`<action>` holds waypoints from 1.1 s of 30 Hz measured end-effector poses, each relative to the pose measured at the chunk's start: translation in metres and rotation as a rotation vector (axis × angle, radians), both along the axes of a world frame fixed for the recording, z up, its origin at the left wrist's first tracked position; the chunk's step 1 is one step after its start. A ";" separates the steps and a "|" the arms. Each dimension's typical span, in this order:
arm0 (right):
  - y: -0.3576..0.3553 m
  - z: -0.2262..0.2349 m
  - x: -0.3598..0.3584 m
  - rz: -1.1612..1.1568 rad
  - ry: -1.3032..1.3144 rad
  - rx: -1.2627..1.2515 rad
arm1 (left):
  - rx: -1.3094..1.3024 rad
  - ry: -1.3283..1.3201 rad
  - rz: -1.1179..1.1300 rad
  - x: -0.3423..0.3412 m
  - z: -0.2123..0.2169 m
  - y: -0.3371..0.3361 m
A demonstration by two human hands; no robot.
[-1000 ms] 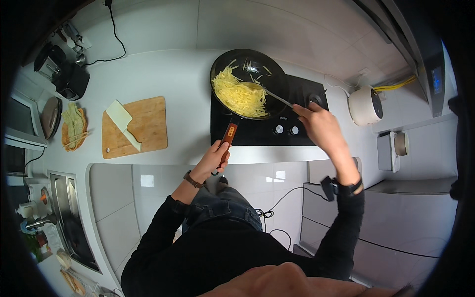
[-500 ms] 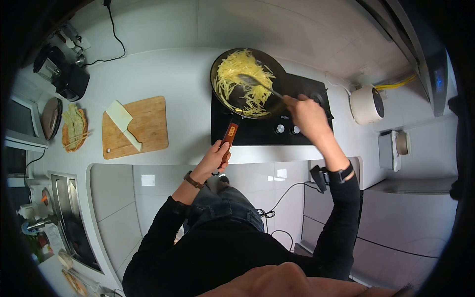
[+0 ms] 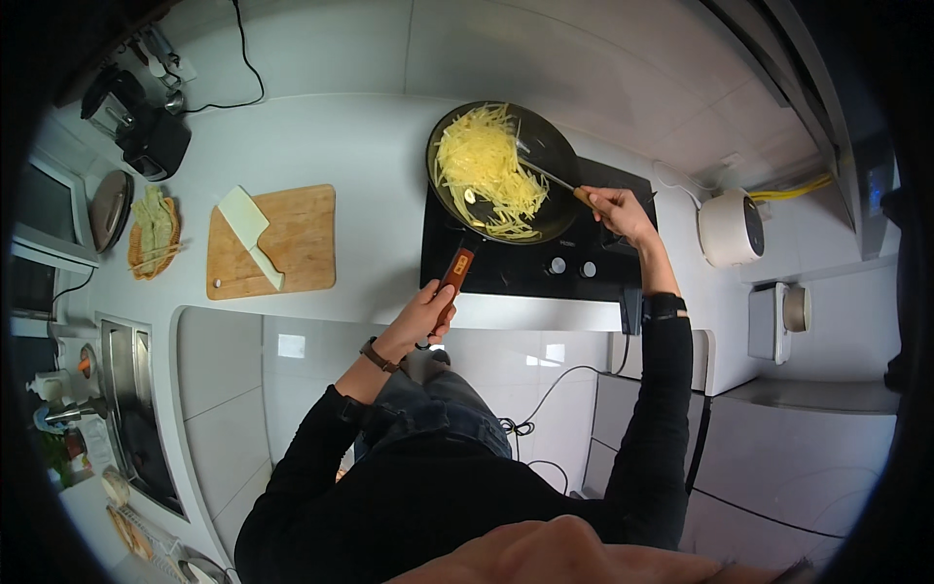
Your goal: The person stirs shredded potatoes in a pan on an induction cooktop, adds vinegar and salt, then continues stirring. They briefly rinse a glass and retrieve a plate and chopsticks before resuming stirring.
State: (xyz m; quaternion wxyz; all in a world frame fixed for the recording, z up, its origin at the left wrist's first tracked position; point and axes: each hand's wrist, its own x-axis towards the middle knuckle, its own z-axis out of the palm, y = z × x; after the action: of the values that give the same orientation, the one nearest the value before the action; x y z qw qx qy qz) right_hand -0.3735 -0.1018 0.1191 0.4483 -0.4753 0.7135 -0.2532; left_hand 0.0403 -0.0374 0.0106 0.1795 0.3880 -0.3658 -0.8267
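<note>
A dark frying pan (image 3: 557, 146) sits over the left part of a black cooktop (image 3: 511, 275). Pale yellow shreds (image 3: 482, 161), which look like potato, are heaped in the pan's left and front part. My left hand (image 3: 420, 316) is wrapped round the pan's reddish-brown handle (image 3: 458, 265). At the pan's right rim my right hand (image 3: 626, 214) grips the wooden handle of a metal spatula (image 3: 553, 176). Its shaft slants into the pan, and its head, by the right side of the heap, shows only in part.
Left of the cooktop lies a wooden cutting board (image 3: 316, 234) with a white cleaver (image 3: 243, 219) on it. Farther left are a basket (image 3: 172, 234), a pan lid (image 3: 110, 209) and a black blender (image 3: 156, 146). A white rice cooker (image 3: 722, 232) stands at the right. Cables (image 3: 574, 370) hang below the counter edge.
My right hand has drawn back to the right with the spatula, its head leaving the middle of the pan. The shreds are bunched more thickly. My left hand keeps its hold on the pan handle.
</note>
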 end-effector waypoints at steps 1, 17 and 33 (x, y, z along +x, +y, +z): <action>0.007 0.003 0.007 0.033 0.075 -0.047 | -0.002 -0.002 -0.001 0.000 0.000 0.000; 0.082 0.081 0.136 0.509 1.073 -0.407 | 0.015 0.020 0.008 0.000 -0.006 0.001; 0.098 0.061 0.110 0.427 1.058 -0.406 | 0.017 -0.017 -0.014 0.001 -0.002 0.000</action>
State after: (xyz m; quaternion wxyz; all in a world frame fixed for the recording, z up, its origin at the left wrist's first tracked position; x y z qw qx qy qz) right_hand -0.2633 -0.0040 0.1806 -0.0263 -0.7456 0.6657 -0.0180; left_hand 0.0409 -0.0378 0.0087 0.1674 0.3940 -0.3627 -0.8278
